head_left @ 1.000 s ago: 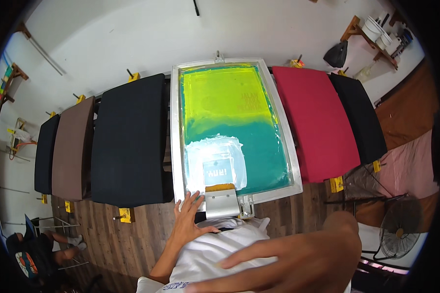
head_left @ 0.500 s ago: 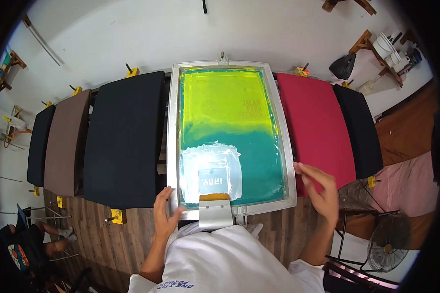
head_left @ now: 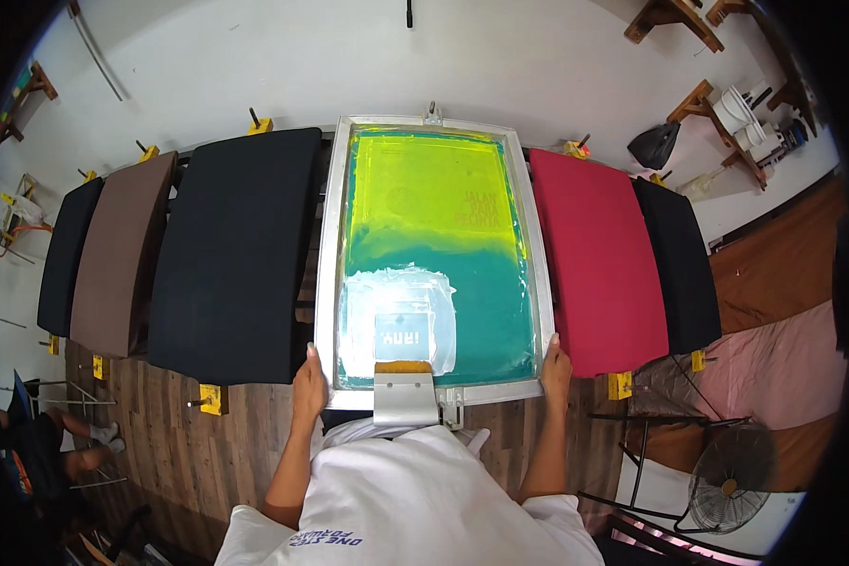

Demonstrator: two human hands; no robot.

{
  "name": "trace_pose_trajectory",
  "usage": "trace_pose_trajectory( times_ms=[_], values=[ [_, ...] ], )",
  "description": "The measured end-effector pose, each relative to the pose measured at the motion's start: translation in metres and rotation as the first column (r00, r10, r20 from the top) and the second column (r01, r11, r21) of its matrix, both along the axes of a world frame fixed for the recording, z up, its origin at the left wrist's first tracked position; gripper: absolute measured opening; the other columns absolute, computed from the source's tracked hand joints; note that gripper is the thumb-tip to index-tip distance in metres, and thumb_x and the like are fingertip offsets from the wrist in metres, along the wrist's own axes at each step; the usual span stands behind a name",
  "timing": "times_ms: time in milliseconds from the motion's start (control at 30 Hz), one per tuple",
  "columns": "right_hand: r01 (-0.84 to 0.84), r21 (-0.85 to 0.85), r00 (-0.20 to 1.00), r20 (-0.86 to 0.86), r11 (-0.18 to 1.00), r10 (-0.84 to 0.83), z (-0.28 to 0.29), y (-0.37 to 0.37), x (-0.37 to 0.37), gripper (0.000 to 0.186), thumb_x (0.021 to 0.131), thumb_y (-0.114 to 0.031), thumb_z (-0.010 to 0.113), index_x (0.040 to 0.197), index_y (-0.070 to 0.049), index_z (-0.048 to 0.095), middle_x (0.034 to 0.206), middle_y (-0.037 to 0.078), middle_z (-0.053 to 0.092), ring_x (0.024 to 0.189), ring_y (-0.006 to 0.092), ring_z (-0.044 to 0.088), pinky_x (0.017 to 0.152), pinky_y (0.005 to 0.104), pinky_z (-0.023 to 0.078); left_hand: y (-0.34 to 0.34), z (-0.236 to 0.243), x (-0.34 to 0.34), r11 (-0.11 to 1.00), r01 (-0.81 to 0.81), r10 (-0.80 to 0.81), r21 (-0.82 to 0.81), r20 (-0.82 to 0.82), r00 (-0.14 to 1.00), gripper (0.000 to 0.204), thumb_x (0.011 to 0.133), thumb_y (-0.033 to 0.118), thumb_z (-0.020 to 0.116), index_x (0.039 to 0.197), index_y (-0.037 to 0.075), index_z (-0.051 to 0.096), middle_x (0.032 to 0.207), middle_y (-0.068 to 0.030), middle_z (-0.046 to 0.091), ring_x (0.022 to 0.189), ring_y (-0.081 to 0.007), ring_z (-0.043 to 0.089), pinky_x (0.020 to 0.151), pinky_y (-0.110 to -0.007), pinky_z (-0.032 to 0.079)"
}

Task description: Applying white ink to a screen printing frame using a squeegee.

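A screen printing frame [head_left: 325,264] with a pale metal rim lies in front of me. Its mesh [head_left: 495,311] is yellow-green at the far end and teal nearer me. White ink [head_left: 445,330] covers a patch at the near left of the mesh. A squeegee [head_left: 407,400] with a metal holder and an amber blade rests over the frame's near edge, untouched by either hand. My left hand [head_left: 310,385] grips the near left side of the rim, thumb on top. Opposite it, my right hand [head_left: 557,370] holds the near right side; the fingers under the rim are hidden.
Fabric-covered boards flank the frame: black [head_left: 234,255] and brown [head_left: 123,255] at left, red [head_left: 602,259] at right. Yellow clamps [head_left: 214,398] stick out at their ends. A standing fan [head_left: 732,476] is at the lower right. Another person's leg [head_left: 80,460] shows at the lower left.
My right hand has come down from the air beside the frame and taken hold of its right side. The left hand has moved from the near corner to a grip on the left rim.
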State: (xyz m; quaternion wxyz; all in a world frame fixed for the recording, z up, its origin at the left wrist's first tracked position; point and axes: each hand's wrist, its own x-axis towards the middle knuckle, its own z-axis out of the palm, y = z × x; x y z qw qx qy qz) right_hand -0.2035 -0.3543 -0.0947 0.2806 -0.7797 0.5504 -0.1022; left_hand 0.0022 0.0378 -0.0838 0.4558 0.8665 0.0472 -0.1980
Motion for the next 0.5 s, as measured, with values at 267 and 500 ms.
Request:
trace_pose_trajectory(
  times_ms=[267,500],
  values=[
    [0.165,0.168,0.985,0.017,0.972,-0.171,-0.012,-0.019,-0.010,0.092,0.095,-0.070,0.028,0.102,0.014,0.064,0.098,0.037,0.063,0.103,0.0478,0.060,0.092,0.0497,0.043,-0.002,0.006,-0.003,0.999,0.038,-0.038,-0.014,0.012,0.999,0.086,0.102,0.060,0.019,0.100,-0.014,0.063,0.094,-0.0329,0.064,0.089,-0.0431,0.060,0.085,-0.046,0.044],
    [0.255,0.126,0.947,0.165,0.959,-0.274,0.017,-0.002,0.003,0.091,0.096,-0.069,0.033,0.094,0.018,0.060,0.095,0.028,0.063,0.092,0.0335,0.058,0.087,0.0464,0.044,0.008,0.021,0.002,0.997,0.059,-0.054,-0.040,0.097,0.994,0.079,0.103,0.054,0.020,0.098,-0.012,0.064,0.091,-0.0330,0.065,0.090,-0.0486,0.061,0.081,-0.050,0.046]
  ],
)
